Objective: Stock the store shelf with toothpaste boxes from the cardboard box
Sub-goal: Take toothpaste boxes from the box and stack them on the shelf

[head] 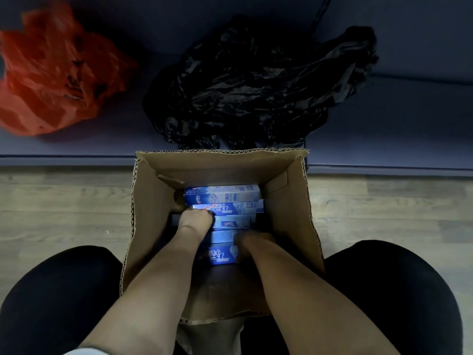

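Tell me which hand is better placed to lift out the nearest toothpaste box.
Right hand, probably: it rests at the end of the nearest toothpaste box, while the left hand reaches farther into the cardboard box.

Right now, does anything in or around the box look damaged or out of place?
Nothing spilled. The cardboard box has ragged, torn-looking rims. The toothpaste boxes lie stacked unevenly inside it. Both hands are down among them.
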Tool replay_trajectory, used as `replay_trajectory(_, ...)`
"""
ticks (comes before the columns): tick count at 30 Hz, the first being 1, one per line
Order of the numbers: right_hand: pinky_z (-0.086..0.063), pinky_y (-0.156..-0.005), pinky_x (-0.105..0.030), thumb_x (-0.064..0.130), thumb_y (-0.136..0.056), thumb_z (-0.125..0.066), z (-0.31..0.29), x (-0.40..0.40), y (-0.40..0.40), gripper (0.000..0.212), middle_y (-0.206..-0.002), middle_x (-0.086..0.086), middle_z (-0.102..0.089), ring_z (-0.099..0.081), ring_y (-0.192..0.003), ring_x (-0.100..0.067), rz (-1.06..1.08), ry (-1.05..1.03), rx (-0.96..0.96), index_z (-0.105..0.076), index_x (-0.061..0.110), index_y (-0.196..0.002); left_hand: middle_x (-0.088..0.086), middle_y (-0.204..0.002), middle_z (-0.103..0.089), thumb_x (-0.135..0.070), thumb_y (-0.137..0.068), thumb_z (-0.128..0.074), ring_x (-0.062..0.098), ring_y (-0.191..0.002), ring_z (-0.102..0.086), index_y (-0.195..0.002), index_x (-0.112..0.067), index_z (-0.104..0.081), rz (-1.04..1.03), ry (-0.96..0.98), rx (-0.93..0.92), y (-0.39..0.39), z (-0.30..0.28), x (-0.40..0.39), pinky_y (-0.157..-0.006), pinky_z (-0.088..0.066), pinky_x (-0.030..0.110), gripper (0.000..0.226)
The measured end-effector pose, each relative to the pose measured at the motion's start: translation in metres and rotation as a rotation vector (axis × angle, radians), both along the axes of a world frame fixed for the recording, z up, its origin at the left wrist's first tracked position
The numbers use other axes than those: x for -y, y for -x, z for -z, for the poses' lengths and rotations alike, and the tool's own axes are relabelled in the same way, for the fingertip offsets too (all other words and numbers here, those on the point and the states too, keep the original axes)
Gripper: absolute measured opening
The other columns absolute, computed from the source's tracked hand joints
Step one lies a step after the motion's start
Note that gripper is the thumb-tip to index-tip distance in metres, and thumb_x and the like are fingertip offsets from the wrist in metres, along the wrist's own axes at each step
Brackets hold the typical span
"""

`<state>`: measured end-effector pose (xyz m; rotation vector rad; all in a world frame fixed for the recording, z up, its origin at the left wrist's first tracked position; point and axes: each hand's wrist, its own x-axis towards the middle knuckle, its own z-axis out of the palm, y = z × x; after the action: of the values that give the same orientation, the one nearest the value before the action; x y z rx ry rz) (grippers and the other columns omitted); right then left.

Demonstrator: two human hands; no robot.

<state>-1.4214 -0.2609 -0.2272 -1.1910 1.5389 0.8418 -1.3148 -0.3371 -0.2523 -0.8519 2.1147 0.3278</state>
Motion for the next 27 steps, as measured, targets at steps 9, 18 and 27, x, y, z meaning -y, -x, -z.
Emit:
replay_trajectory(9, -0.038, -0.102, -0.037, 0.025, -0.097, -0.047, -0.015, 0.003, 0.001, 0.047, -0.141, -0.015, -0.044, -0.044, -0.128, -0.03, -0.245, 0.179, 0.016, -0.038, 0.008, -0.14, 0.014, -0.134, -0.052, -0.001, -0.095, -0.038, 0.029, -0.124, -0.05, -0.131, -0.004, -0.043, -0.076, 0.0, -0.05, -0.002, -0.013, -0.002, -0.101, -0.037, 0.036, 0.036)
replay_trajectory(18, -0.044, -0.095, -0.036, 0.008, -0.096, -0.046, -0.155, 0.017, 0.0, 0.033, -0.133, -0.013, -0.052, -0.051, -0.121, -0.029, -0.092, 0.389, -0.1, -0.05, 0.007, -0.128, 0.021, -0.128, -0.049, -0.001, -0.086, -0.049, 0.032, -0.121, -0.045, -0.129, 0.003, -0.037, -0.179, 0.208, -0.281, -0.005, -0.15, 0.004, -0.11, -0.027, 0.039, 0.045)
replay_trajectory(27, -0.051, -0.063, -0.019, 0.015, -0.032, -0.087, -0.384, -0.017, -0.007, 0.042, -0.064, -0.001, -0.065, -0.065, -0.064, -0.017, -0.154, 0.923, -0.203, -0.068, 0.014, -0.069, 0.01, -0.064, -0.064, -0.005, -0.017, -0.086, 0.026, -0.059, -0.065, -0.074, -0.002, -0.07, -0.161, 0.483, -0.617, -0.034, -0.385, -0.01, -0.067, -0.057, 0.03, 0.06)
